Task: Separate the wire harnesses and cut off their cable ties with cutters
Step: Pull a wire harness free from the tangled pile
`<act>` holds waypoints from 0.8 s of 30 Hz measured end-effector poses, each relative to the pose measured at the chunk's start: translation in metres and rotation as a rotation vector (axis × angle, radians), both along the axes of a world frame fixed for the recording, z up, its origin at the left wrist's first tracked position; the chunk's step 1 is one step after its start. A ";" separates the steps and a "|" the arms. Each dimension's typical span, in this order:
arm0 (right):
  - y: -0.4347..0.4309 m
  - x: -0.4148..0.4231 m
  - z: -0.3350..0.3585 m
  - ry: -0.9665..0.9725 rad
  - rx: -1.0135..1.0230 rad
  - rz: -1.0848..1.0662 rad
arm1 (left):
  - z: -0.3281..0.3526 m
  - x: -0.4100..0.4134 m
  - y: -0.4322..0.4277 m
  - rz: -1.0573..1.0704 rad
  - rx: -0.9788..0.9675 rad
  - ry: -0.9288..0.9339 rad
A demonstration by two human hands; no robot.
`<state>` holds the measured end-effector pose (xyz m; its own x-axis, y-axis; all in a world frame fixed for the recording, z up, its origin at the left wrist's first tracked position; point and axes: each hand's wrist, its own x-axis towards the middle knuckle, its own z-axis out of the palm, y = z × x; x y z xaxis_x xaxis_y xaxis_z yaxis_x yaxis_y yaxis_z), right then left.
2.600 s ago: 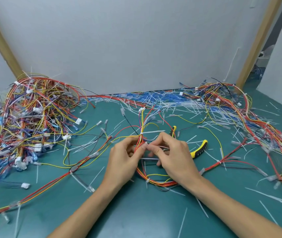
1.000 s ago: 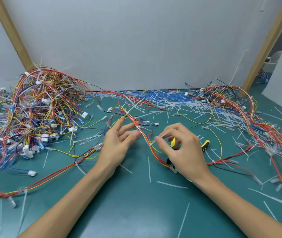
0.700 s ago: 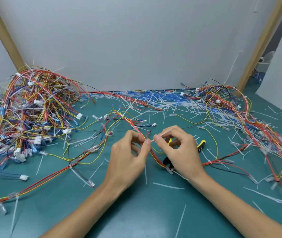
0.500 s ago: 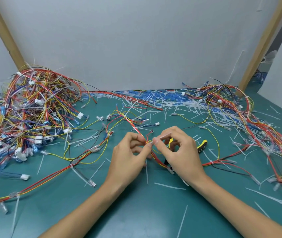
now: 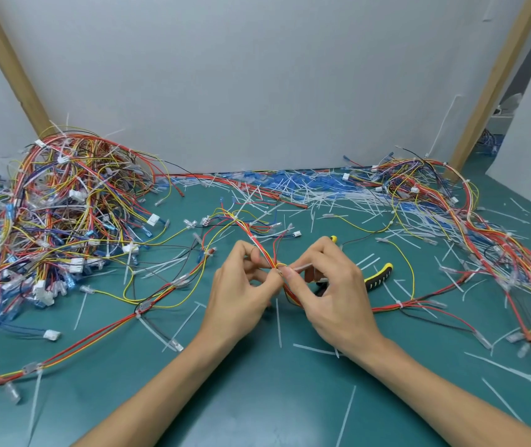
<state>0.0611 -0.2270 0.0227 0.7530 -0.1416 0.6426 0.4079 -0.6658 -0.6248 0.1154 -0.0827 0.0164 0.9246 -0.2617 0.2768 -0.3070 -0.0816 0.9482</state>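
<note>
Changed since a second ago: left hand (image 5: 241,295), then spread open beside the wires, now has thumb and fingers curled, pinching the wire harness (image 5: 259,247) right where the right hand (image 5: 335,298) meets it. Right hand: thumb and forefinger pinching the white cable tie (image 5: 301,268) on that harness, other fingers loosely curled. Harness: red, yellow and orange wires, lifted off the table at the hands, running off toward 11 o'clock and passing under the right hand toward 3 o'clock. Cutters (image 5: 378,278): yellow-and-black handles, lying on the green table (image 5: 257,398) just behind the right hand at 2 o'clock, partly hidden, untouched. Large tangle of harnesses (image 5: 57,214) at 9 o'clock; second heap (image 5: 451,204) at 2 o'clock. Cut tie scraps (image 5: 290,195), white and blue, strewn at 12 o'clock against the white backboard (image 5: 257,91).
</note>
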 end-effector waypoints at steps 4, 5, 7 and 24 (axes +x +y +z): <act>0.001 -0.001 0.002 -0.029 -0.036 -0.005 | 0.000 -0.001 -0.001 -0.013 -0.008 -0.051; 0.002 -0.002 0.002 -0.032 -0.039 -0.006 | 0.001 -0.002 -0.001 -0.014 -0.011 -0.059; 0.003 -0.002 0.002 -0.044 -0.041 -0.009 | 0.002 -0.002 -0.001 -0.020 -0.013 -0.064; -0.027 0.001 0.018 -0.008 -0.047 -0.001 | 0.011 0.028 0.023 -0.036 -0.263 0.013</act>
